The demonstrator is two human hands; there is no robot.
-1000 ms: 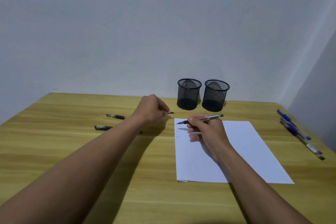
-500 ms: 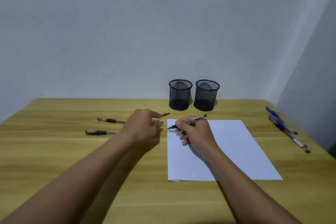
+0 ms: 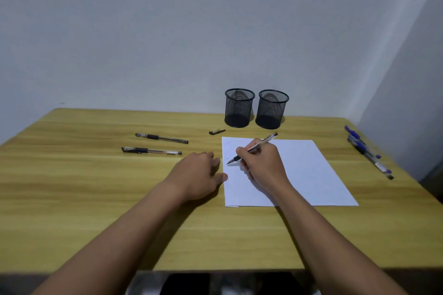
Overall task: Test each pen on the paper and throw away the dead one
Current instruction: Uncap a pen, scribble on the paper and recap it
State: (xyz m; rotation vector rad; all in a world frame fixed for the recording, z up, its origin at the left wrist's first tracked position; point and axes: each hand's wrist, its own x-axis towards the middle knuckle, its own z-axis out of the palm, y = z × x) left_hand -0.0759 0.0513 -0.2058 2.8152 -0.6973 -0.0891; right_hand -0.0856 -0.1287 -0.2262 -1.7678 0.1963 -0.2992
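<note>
The table [image 3: 72, 199] meets the wall [image 3: 167, 31] along its far edge at 12 o'clock. A second wall closes in past its right edge at 3 o'clock, and both forearms cross the near edge at 6 o'clock. The paper [image 3: 311, 175] lies flat right of centre, with a strip of bare wood between its right edge and the blue pens [image 3: 366, 151], which lie bunched at 3 o'clock near the table's right edge. The right hand [image 3: 263, 165] rests on the sheet, its fingers and thumb curled tight round the pen [image 3: 266, 140]. The barrel slants up toward 1 o'clock and the tip is down on the paper close to its left edge, beside faint marks. The left hand [image 3: 196, 175] lies palm down on the wood at 9 o'clock of the pen tip. Its fingers are loosely bent and hold nothing, and the thumb touches the sheet's left edge. A pen cap [image 3: 217, 132] lies just off the paper's far left corner at 11 o'clock. Two black pens [image 3: 161, 138] lie roughly parallel, well apart from the hands, at 10 o'clock. Two mesh cups [image 3: 239, 108] stand upright side by side at 12 o'clock, against the wall; only their dark bases show through the mesh.
</note>
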